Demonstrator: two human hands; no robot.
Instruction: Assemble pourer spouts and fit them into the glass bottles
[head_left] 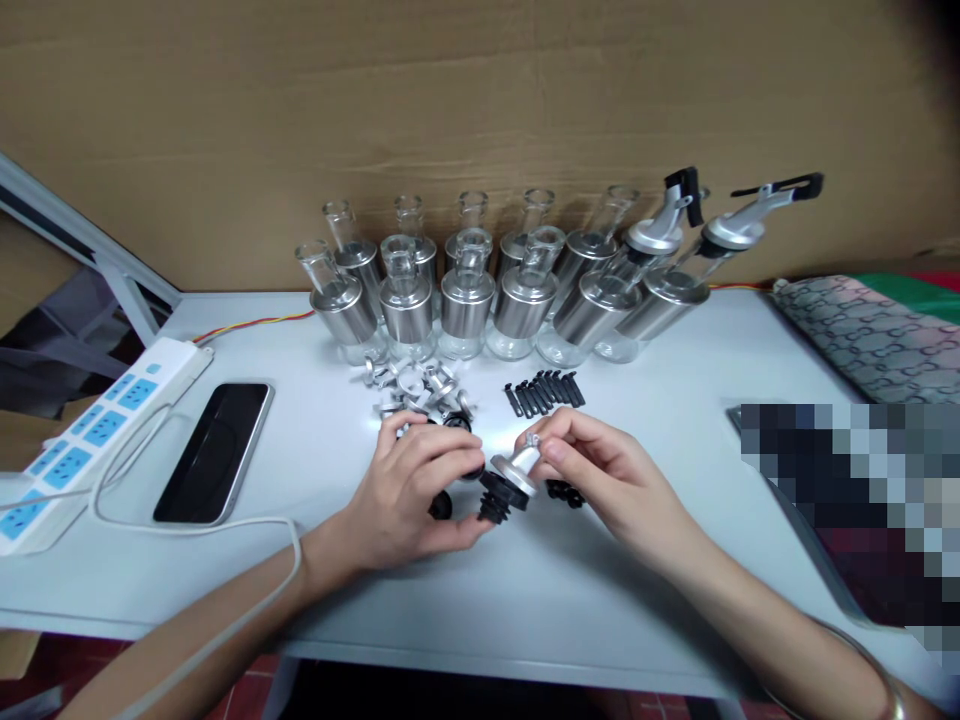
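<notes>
My right hand [600,470] pinches a silver pourer spout [516,470] whose black ribbed stopper [495,497] points down and left. My left hand [420,485] is curled beside it, fingers closed around a small black part [441,505] that mostly hides under them. Just behind my hands lie a heap of loose silver spout pieces [416,388] and a row of black lever strips [544,390]. A few small black parts [564,491] lie under my right fingers.
Several glass bottles with steel sleeves [465,300] stand in rows against the cardboard wall; two at the right carry finished pourers [679,215]. A phone [214,450] and a power strip [97,425] lie at the left, a patterned pouch [877,335] at the right.
</notes>
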